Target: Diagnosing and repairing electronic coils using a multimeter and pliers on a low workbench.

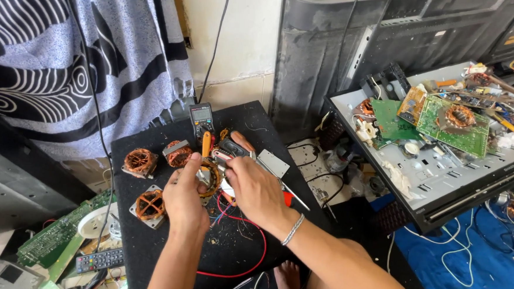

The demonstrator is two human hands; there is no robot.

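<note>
My left hand (184, 197) grips a copper-wound motor stator (212, 178) over a black work board (236, 252), thumb up against its rim. My right hand (255, 189), a silver bracelet on its wrist, holds the stator's other side and pinches at its windings. An orange-handled tool (206, 143) lies just behind the stator. A grey multimeter (201, 117) rests at the far edge of the board. Red wire (247, 220) loops across the board below my hands.
Three more copper stators (140, 160) (178, 154) (149, 204) lie left of my hands. A metal plate (273, 162) sits to the right. At right, a tray (437, 177) holds green circuit boards (453, 122) and parts. A remote (99, 260) and boards lie lower left.
</note>
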